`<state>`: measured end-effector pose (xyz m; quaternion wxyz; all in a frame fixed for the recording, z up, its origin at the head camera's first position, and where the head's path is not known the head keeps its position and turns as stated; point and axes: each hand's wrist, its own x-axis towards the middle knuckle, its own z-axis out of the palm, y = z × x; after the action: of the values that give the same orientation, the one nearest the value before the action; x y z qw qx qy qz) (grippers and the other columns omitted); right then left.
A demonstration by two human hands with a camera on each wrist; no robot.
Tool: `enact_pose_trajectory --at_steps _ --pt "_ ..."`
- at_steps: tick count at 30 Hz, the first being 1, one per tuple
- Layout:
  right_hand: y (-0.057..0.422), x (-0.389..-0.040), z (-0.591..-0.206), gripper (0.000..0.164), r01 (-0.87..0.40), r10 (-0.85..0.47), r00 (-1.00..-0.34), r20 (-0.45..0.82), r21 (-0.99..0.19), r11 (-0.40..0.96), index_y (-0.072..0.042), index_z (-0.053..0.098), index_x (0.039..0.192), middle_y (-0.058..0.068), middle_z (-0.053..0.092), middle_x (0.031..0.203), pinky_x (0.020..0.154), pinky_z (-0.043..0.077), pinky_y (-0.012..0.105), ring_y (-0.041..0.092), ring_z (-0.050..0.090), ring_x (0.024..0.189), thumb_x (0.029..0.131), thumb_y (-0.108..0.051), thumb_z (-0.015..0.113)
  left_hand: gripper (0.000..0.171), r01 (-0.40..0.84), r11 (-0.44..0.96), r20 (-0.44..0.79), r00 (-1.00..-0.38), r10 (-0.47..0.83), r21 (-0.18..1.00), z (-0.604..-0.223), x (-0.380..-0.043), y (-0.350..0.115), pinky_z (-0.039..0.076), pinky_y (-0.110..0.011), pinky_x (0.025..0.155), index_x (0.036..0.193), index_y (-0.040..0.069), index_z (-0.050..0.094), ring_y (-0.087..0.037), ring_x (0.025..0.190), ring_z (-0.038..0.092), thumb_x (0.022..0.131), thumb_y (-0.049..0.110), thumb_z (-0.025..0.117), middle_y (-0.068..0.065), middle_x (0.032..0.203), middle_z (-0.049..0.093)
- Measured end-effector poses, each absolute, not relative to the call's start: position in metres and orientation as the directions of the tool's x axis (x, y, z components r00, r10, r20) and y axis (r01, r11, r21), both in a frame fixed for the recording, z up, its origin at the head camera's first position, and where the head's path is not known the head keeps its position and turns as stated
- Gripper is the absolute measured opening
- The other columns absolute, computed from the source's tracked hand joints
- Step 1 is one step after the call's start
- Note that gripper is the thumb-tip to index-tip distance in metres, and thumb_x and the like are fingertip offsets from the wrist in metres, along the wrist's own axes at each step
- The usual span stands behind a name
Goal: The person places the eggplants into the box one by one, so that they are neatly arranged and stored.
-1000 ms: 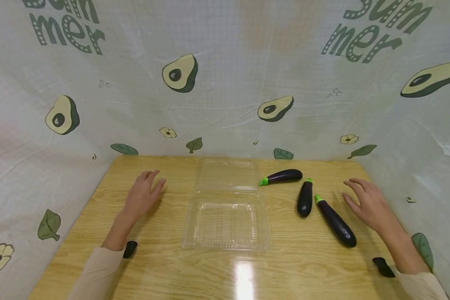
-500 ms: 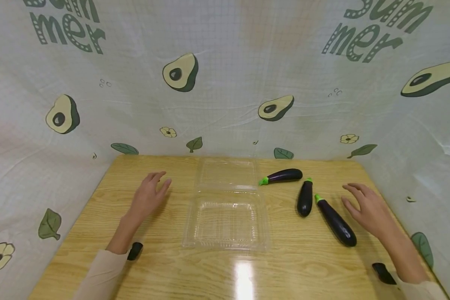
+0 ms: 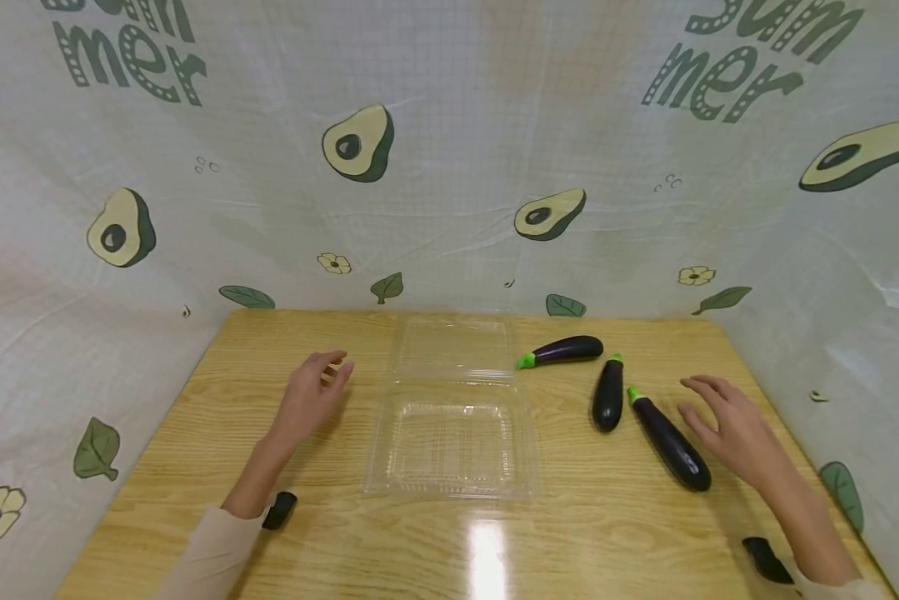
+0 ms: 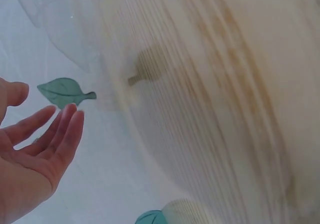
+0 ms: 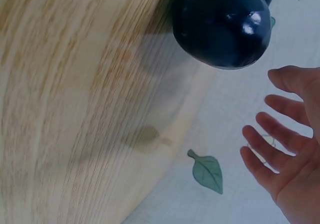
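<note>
My left hand [image 3: 314, 400] hovers over the table's left side with loosely bent fingers and holds nothing. To its right lies a clear plastic clamshell container [image 3: 449, 492], its lid folded back flat toward the wall. At the right, my right hand [image 3: 734, 429] is held above the table, fingers relaxed and thumb apart, with nothing in it. Nearest to that hand is a long dark eggplant [image 3: 672, 446] with a green stem end. A second eggplant [image 3: 608, 396] lies left of it, and a third eggplant [image 3: 567, 351] points its green end at the lid. The right wrist view shows one eggplant's rounded end [image 5: 222, 27].
A light wooden table [image 3: 329, 542] carries everything, with a bright reflection near its front. A pale cloth [image 3: 449, 150] printed with avocados, leaves and lettering hangs behind and along both sides. Black bands [image 3: 766, 560] show at both wrists.
My left hand has moved right, toward the container. My right hand has drawn slightly back toward me. The container and the eggplants have stayed in place.
</note>
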<state>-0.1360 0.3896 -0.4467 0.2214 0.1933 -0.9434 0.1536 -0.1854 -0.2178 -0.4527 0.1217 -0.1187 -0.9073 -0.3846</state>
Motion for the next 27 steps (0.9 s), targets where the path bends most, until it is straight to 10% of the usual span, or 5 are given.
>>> enact_pose_trajectory --at_steps 27 --pt "0.375 -0.109 -0.446 0.042 -0.309 -0.23 -0.941 0.247 -0.359 0.881 0.009 0.059 0.132 0.031 0.056 0.125 0.077 0.051 0.066 0.052 0.059 0.107 0.1 -0.016 0.07 0.038 0.213 0.505 0.194 -0.977 0.091 0.836 -0.455 -0.171 -0.184 0.057 -0.024 0.078 0.129 -0.002 0.068 -0.024 0.093 0.066 0.105 0.028 0.063 -0.013 0.111 0.071"
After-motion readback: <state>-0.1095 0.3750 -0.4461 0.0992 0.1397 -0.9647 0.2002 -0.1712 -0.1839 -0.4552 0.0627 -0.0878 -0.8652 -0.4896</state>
